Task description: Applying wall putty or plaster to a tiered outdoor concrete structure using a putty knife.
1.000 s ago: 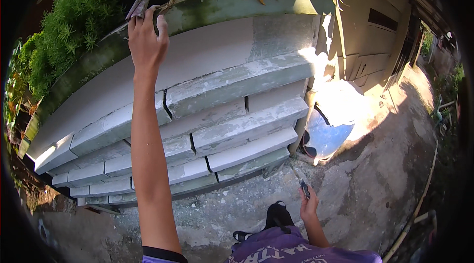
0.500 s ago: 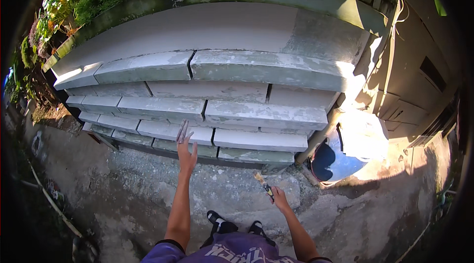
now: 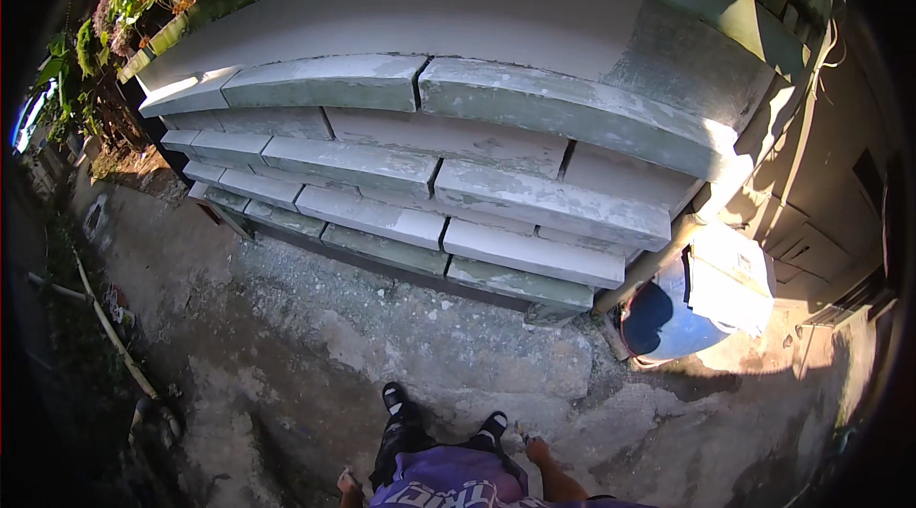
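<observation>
"How far along does the stepped wall (image 3: 348,163) look?"

"Partly coated, I'd judge. The upper band (image 3: 401,17) is an even pale tone, except for a darker grey patch (image 3: 682,64) at its right end. The top ledge (image 3: 324,83) is blotchy white above and grey-green in front. The lowest ledge (image 3: 515,284) is mostly mottled green, so those areas look unfinished."

"Where does it stand, and which way does it run?"

"On the far side of the concrete floor (image 3: 286,346). Its long axis runs left to right, with the right end lower in view, and its ledges face the near side. A blue container (image 3: 695,338) stands just beside its right end."

"And the hands?"

"Both are at the near edge, well apart from the wall. The right hand (image 3: 537,452) seems to pinch a slim tool (image 3: 521,433), pointing far and slightly left; too little shows to name it. The left hand (image 3: 348,482) is low by the purple shirt (image 3: 448,475); I can't tell whether its fingers are spread or closed."
</observation>
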Motion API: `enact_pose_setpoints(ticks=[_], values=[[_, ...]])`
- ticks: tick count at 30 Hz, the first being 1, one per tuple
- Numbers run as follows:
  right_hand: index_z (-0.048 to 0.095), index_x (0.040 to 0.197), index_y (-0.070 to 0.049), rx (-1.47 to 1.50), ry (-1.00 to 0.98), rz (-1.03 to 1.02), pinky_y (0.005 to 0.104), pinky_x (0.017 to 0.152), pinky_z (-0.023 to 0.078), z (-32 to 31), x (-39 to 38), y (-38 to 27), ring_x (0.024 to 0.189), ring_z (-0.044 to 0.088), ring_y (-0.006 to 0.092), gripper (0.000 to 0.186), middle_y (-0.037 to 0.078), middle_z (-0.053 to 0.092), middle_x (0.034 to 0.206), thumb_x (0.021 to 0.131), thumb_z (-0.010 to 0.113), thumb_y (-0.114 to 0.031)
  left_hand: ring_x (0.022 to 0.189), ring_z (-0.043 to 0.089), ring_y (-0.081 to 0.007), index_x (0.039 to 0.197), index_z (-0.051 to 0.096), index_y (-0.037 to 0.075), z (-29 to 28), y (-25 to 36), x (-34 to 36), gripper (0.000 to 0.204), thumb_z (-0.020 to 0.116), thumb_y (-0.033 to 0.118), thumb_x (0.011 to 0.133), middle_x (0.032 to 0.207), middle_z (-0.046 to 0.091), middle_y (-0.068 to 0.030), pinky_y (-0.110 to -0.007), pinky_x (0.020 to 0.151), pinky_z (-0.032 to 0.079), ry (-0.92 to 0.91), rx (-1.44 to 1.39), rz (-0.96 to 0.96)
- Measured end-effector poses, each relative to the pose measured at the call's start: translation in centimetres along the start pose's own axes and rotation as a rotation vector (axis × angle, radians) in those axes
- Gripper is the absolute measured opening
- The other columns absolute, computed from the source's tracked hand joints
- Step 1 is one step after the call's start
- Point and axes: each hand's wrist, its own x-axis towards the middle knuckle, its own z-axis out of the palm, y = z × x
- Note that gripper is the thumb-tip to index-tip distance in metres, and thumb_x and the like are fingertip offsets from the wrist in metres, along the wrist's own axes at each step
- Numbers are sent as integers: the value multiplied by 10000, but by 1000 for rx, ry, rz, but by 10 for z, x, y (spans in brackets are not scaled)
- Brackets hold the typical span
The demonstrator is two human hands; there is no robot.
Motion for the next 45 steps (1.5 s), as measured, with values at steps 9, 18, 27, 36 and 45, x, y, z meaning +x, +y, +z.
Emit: enact_pose_setpoints(ticks=[9,18,27,36,45], values=[[708,864,2,-36,-219,48,476,715,556,63,-1,5,754,712,311,447,192,704,778,853,640,-439,964,618,-213,1159,657,58,19,143,135,301,610,260,940,1071,673,-76,-355,860,500,-246,1,158],[672,837,-33,679,179,240,311,510,490,9,1,-224,526,610,170,408,102,623,634,858,717,-438,792,581,-141,1108,655,19,27,259,314,222,572,174,973,818,609,-4,-329,661,498,-548,132,369],[549,866,-119,1942,494,223,245,452,355,-28,-90,-358,522,447,88,266,-23,465,650,908,697,-337,995,649,-374,1038,724,111,21,277,327,318,466,159,859,1050,693,-200,-456,878,516,-795,1490,1295],[654,1036,-10,1363,967,-117,234,453,328,-214,-44,-379,512,425,47,153,-31,528,680,970,607,-140,965,654,-373,957,715,82,102,327,307,283,466,188,871,1010,697,-195,-470,839,516,-812,1324,1368],[526,1408,-72,665,1521,-536,257,656,448,-536,-28,-448,702,487,102,466,30,560,836,948,604,-68,935,658,-373,876,706,53,213,345,252,290,467,217,884,970,700,-190,-485,801,515,-800,1124,1369]])
